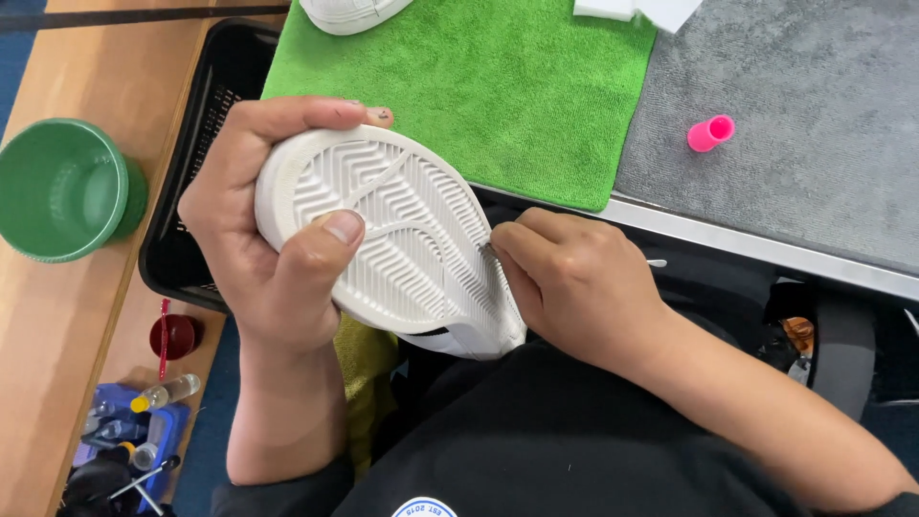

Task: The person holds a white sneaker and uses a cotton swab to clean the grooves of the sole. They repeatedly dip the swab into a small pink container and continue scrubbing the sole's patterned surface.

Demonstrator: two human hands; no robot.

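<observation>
My left hand [263,230] grips a white sneaker [402,230] turned sole up, thumb pressed on the ridged tread and fingers wrapped over the toe end. My right hand [574,282] pinches a thin metal pick [490,257] whose tip touches the grooves near the sole's right edge; its far end pokes out past my knuckles. The shoe is held above my lap, in front of my black shirt.
A green towel [488,86] lies on the table beside a grey mat [795,124] carrying a pink cap [710,133]. Another white shoe [349,11] sits at the top. A black crate [206,115], green bowl [62,189], red cup [174,336] and small bottles [144,421] stand at left.
</observation>
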